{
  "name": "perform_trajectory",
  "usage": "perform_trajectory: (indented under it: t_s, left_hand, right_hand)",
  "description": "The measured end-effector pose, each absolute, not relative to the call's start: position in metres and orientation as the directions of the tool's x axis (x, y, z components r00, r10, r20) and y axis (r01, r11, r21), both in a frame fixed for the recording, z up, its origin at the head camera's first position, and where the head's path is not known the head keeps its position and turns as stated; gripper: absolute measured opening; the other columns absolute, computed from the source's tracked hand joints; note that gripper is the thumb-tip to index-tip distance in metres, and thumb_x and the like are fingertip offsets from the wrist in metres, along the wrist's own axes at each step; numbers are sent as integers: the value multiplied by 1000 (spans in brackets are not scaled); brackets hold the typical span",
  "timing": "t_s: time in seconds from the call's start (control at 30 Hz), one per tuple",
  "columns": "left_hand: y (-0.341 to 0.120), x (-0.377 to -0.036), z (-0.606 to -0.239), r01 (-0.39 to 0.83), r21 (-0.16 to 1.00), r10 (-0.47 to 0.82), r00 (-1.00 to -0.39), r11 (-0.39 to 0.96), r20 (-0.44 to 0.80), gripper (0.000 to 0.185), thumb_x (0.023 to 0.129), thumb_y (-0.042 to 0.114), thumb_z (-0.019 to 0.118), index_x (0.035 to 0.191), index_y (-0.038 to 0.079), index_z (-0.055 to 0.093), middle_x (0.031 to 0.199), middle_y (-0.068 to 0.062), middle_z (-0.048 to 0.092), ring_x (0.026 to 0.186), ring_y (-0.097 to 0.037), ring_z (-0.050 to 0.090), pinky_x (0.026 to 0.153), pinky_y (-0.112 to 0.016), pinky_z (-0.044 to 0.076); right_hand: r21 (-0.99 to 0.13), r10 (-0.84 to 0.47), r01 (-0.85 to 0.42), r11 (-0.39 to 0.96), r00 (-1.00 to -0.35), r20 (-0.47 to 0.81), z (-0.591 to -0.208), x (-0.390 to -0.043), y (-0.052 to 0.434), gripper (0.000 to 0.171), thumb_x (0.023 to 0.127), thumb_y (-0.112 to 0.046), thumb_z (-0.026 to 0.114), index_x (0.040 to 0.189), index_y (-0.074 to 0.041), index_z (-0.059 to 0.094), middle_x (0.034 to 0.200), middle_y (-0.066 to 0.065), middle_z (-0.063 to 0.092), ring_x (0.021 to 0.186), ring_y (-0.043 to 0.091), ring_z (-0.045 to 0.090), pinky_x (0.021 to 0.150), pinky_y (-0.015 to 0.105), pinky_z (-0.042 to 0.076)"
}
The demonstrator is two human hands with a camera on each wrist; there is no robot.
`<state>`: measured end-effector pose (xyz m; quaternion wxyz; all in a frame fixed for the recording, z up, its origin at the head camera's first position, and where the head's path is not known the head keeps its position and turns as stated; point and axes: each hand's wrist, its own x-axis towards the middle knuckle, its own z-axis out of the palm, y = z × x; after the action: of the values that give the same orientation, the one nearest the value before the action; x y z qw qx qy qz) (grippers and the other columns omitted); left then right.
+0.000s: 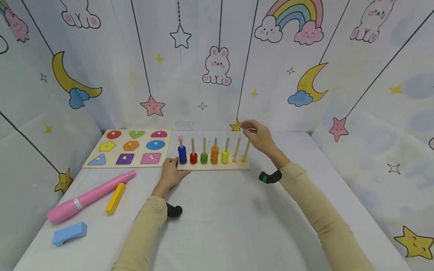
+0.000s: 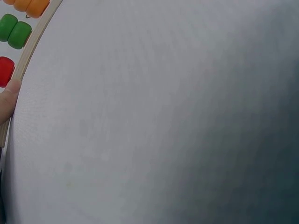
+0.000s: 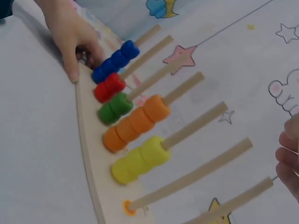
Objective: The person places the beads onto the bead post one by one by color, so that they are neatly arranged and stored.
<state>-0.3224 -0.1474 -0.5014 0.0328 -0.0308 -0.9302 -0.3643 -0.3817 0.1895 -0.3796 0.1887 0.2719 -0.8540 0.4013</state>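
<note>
A wooden bead stacker [image 1: 213, 166] stands upright on the table. From left to right, its pegs carry blue beads [image 1: 182, 154], red beads [image 1: 193, 158], green beads [image 1: 204, 158], orange beads [image 1: 214, 154] and yellow beads [image 1: 225, 156]; the two rightmost pegs [image 3: 191, 175] are bare. My left hand [image 1: 169, 174] grips the stacker's left end, its thumb [image 2: 10, 95] along the front edge. Above and beside the rightmost peg is my right hand [image 1: 259, 137], with fingers loosely bent and no bead visible in them. Only some of its fingertips [image 3: 288, 158] show in the right wrist view.
A shape puzzle board [image 1: 113, 146] lies left of the stacker, partly beside my left hand. Nearer on the left are a pink tube-like stick [image 1: 93, 196], a yellow block [image 1: 115, 198] and a blue arched block [image 1: 69, 233]. A patterned curtain [image 1: 200, 90] hangs behind the table.
</note>
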Motion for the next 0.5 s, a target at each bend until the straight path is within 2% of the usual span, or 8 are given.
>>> perform_trajectory:
  t_s: [0.23,0.5]
  left_hand:
    - [-147,-322,-501,81,685,32,-996,724,84,83,81,32,75,139,-13,34,129,-31,34,120,-42,34,100,-49,33]
    - [-147,-322,-501,85,680,33,-995,728,89,84,81,32,76,139,-13,34,129,-31,35,120,-42,34,100,-49,32]
  right_hand:
    - [-676,-166,-485,555,-861,482,-385,-375,237,31,96,-15,55,124,-2,55,115,11,62,109,24,57,93,38,45]
    - [-678,-146,-377,631,-916,374,-421,-350,295,31,97,-19,55,123,-3,56,115,11,63,109,26,57,91,45,45]
